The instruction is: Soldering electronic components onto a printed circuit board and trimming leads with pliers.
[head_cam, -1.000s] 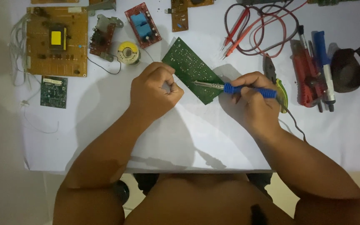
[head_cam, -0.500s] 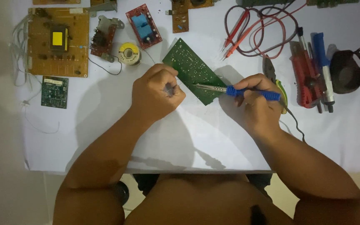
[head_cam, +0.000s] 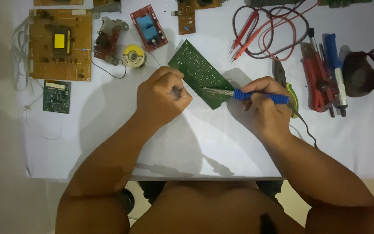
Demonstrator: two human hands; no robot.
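Two hands work in my head view. My right hand [head_cam: 262, 106] has its grip closed around a blue-handled soldering iron [head_cam: 256, 95], metal tip on the green rectangular circuit board [head_cam: 200, 73] lying tilted on the white surface [head_cam: 221, 147]. My left hand [head_cam: 161, 97] is fisted beside the board's left edge, pinching thin solder wire [head_cam: 179, 92]. A yellow solder spool [head_cam: 133, 56] sits just beyond.

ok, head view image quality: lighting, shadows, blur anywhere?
Head view: dim, bluish, light brightest mid-table; soft shadows under the left hand and right hand on the white table. No harsh glare. The green circuit board and blue-handled soldering iron read reasonably sharp; corners darken and the forearms are underexposed.
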